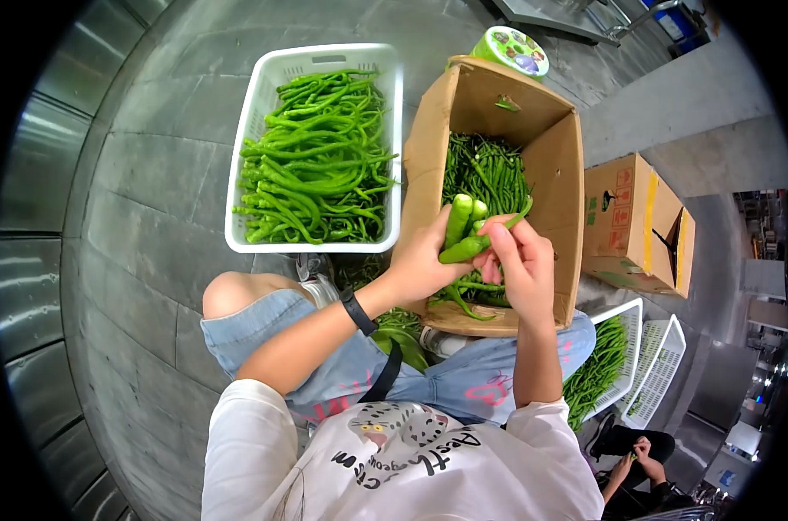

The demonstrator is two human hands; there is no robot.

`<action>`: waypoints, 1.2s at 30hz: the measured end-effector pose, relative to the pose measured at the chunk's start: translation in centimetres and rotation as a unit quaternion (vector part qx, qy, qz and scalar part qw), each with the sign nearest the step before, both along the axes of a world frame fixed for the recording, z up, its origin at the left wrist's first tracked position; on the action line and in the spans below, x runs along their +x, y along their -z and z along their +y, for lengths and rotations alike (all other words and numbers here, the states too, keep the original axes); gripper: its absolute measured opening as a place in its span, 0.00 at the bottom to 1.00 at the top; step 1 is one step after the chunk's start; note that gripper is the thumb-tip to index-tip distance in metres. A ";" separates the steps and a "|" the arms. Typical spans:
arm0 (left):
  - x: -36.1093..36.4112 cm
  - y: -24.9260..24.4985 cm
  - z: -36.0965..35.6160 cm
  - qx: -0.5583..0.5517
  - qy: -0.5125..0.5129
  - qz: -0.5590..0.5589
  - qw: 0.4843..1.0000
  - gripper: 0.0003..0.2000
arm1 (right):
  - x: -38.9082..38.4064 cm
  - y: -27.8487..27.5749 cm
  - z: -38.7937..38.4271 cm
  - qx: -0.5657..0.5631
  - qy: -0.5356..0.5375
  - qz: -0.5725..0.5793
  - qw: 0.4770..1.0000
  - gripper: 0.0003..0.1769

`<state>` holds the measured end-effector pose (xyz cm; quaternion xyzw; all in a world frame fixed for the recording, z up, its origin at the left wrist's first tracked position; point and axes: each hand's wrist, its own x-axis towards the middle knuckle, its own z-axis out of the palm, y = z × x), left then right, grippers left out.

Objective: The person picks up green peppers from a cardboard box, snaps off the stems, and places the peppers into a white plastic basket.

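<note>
My left hand [422, 259] is wrapped round several green chili peppers [460, 219], whose thick ends stick out past the thumb. Close beside it, my right hand [526, 265] has its thumb and fingers pinched on a green chili pepper [520, 212] with a curved, thin end. Both hands are over the near part of an open cardboard box [554, 204]. Inside lies a heap of thinner, darker green chili peppers [489, 169]. On the left, a white plastic crate [395, 130] holds a pile of long, bright green chili peppers [316, 165].
Behind the box stands a round green-and-white tub [515, 50]. A taped carton [619, 217] is on the right. Lower right are a white basket [634, 334] of green peppers, another white basket [667, 356], and another person's hands [644, 458]. Loose greens lie by my feet.
</note>
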<state>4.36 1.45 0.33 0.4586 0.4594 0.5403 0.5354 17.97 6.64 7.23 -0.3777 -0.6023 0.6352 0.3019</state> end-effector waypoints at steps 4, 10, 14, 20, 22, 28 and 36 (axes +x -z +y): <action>-0.1 0.8 0.2 -0.026 -0.004 -0.137 0.990 0.24 | 1.3 0.8 1.1 -0.213 -0.032 0.154 0.964 0.14; -4.7 -0.5 1.5 -0.069 -0.095 -0.285 0.951 0.13 | 3.5 3.2 3.9 -0.035 0.086 -0.047 0.995 0.14; -9.6 -0.9 2.4 -0.009 -0.161 -0.468 0.869 0.12 | 8.7 8.3 6.7 0.257 -0.044 -0.554 0.791 0.19; -14.5 -0.1 2.3 0.122 -0.133 -0.550 0.816 0.12 | 13.3 12.0 6.7 0.125 -0.091 -0.501 0.851 0.21; -15.9 0.2 2.3 0.111 -0.212 -0.518 0.821 0.11 | 13.7 12.2 6.5 0.107 -0.079 -0.500 0.856 0.21; -24.9 9.3 0.8 0.080 -0.411 -0.519 0.745 0.06 | 16.2 13.4 6.6 0.121 -0.052 -0.496 0.859 0.19; -27.7 16.1 2.8 -0.036 -0.612 -0.121 0.780 0.23 | 19.0 16.0 7.6 0.086 -0.070 -0.476 0.872 0.18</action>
